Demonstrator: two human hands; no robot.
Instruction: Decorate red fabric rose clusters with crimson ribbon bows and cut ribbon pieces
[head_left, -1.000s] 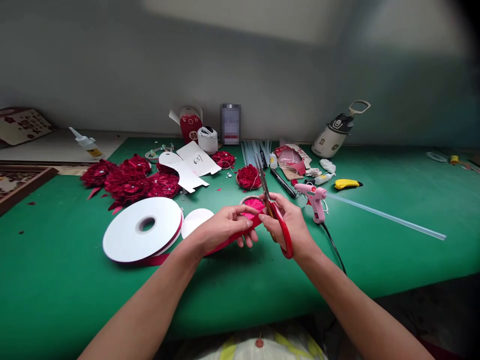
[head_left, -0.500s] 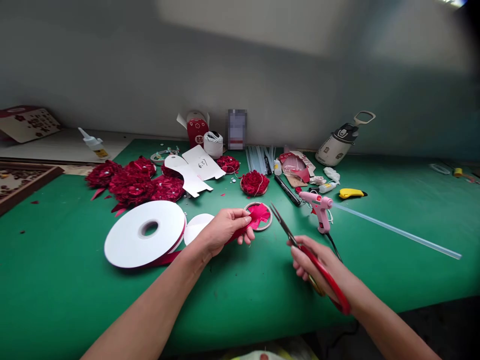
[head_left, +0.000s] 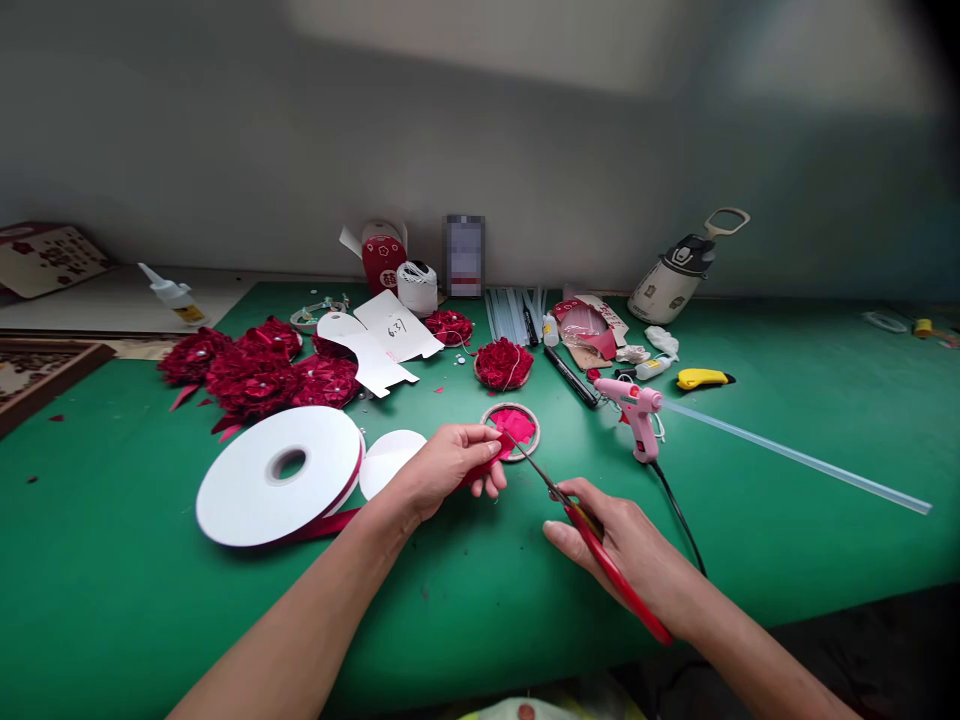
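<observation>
My left grip (head_left: 469, 465): closed on red ribbon (head_left: 474, 474). My right grip (head_left: 611, 540): holding red-handled scissors (head_left: 616, 575), tips at the ribbon's end. Below: green desk (head_left: 480, 610).

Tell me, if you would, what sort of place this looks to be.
Probably a small craft workspace: a glue gun, a ribbon spool and a cluster of red fabric flowers lie on the green table.

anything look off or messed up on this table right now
Nothing looks spilled or broken, just untidy: small red scraps lie loose on the green surface, with tiny white bits, perhaps beads, beside a red fabric flower. The drink bottle seems to lean, though wide-lens distortion may explain that.
</observation>
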